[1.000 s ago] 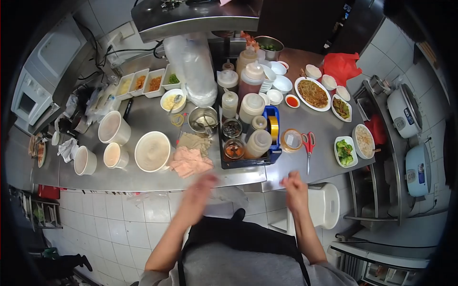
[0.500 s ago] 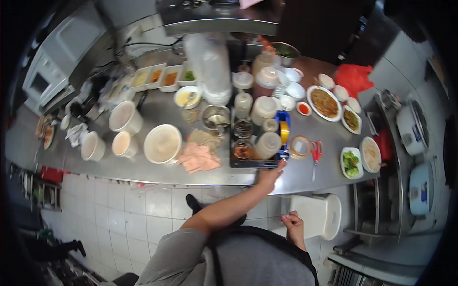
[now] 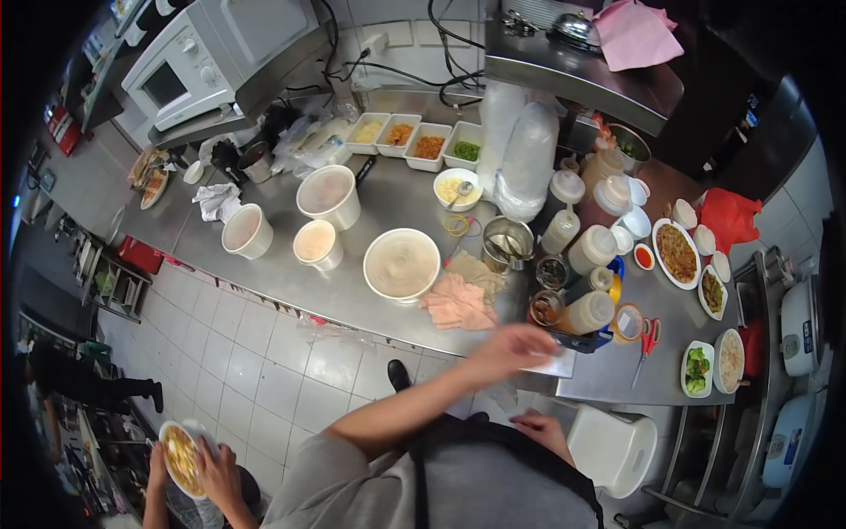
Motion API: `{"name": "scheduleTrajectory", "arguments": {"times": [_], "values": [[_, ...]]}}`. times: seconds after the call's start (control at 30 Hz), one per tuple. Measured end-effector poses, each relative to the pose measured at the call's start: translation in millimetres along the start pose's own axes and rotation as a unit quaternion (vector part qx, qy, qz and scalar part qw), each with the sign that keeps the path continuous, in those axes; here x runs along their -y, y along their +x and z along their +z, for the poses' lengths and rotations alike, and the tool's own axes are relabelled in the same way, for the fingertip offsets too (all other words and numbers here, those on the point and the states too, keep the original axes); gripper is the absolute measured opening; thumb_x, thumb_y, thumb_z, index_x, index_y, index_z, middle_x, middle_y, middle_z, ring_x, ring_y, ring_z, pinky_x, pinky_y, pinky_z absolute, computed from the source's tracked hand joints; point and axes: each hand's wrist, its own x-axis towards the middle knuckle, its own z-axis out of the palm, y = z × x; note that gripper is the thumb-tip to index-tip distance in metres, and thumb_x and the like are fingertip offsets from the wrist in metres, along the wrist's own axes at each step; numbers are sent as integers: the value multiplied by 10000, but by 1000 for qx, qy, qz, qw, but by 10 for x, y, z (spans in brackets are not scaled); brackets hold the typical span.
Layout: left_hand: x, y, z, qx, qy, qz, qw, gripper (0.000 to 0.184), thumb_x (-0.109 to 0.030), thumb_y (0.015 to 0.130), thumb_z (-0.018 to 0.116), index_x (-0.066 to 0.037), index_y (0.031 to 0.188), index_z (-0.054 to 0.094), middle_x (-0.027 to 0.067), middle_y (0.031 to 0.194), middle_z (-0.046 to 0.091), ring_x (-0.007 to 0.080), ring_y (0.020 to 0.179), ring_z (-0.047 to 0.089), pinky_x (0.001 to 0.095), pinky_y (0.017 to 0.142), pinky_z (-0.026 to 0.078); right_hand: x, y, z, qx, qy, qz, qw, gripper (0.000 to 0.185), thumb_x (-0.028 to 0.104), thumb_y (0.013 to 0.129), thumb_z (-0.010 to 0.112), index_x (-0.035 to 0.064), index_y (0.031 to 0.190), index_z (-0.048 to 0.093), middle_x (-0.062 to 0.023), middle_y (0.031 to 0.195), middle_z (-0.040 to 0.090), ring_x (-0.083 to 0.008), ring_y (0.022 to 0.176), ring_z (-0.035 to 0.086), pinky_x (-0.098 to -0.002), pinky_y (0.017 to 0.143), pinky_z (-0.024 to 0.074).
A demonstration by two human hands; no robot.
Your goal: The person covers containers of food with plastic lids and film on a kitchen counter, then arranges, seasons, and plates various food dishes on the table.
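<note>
My left hand point(image 3: 515, 353) is above the counter's front edge, below the rack of bottles. It is slightly blurred, its fingers curled together; a pale patch shows by the fingertips, too unclear to name. Lower right, close to my body, my right hand point(image 3: 541, 428) has its fingers drawn together; what they hold, if anything, cannot be made out. A faint clear plastic shape point(image 3: 502, 397) shows between both hands. Nearest my left hand are a peach cloth point(image 3: 458, 301), a squeeze bottle point(image 3: 589, 313) and a blue tape dispenser point(image 3: 603, 339), partly hidden behind the bottles.
Red scissors point(image 3: 649, 335) and a lidded tub point(image 3: 627, 323) lie right of the rack. Several plates of food, including noodles point(image 3: 677, 254), stand farther right. A white stool point(image 3: 617, 450) is below the counter. Lower left, another person's hands hold a bowl of food point(image 3: 182, 460).
My left hand has left the tape dispenser's end and drawn back left over the counter edge. My view has swung left, bringing in another person's hands with a bowl.
</note>
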Motion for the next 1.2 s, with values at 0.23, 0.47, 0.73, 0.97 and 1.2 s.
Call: {"name": "scheduleTrajectory", "arguments": {"times": [0.23,0.47,0.73,0.97,1.2], "values": [[-1296,-24,-1849,-340,139,63,928,88,-143,805,702,-116,853,634,-44,799,628,32,685,531,201,623,418,945,1861,1099,97,164,28,981,263,235,802,708,1,922,688,14,716,616,-57,590,496,-203,537,397],[-1028,121,-3123,-335,129,-199,912,119,-216,821,691,-115,831,629,-41,709,597,21,521,468,208,425,357,1084,2457,1403,33,122,6,992,267,260,791,713,1,856,699,-14,698,644,-92,564,539,-250,521,424],[-1051,300,-3616,-97,379,-437,810,280,-274,675,765,-72,842,666,36,654,607,103,472,536,270,368,378,900,2757,1502,-149,-250,-145,946,354,376,754,695,27,811,692,-141,663,638,-208,579,615,-342,559,460],[-1726,501,-2461,-249,371,-151,882,160,-161,811,675,-95,755,540,-50,591,521,35,485,425,191,419,336,1702,1497,389,233,35,-126,963,192,216,860,627,38,917,670,-23,756,636,-83,572,555,-250,521,448],[-827,436,-350,438,259,-214,834,206,-212,876,626,-65,980,527,-44,790,494,34,721,470,200,601,408,412,574,-1251,-539,70,0,839,368,356,880,575,9,975,649,-37,772,594,-103,728,532,-254,676,426]]}}
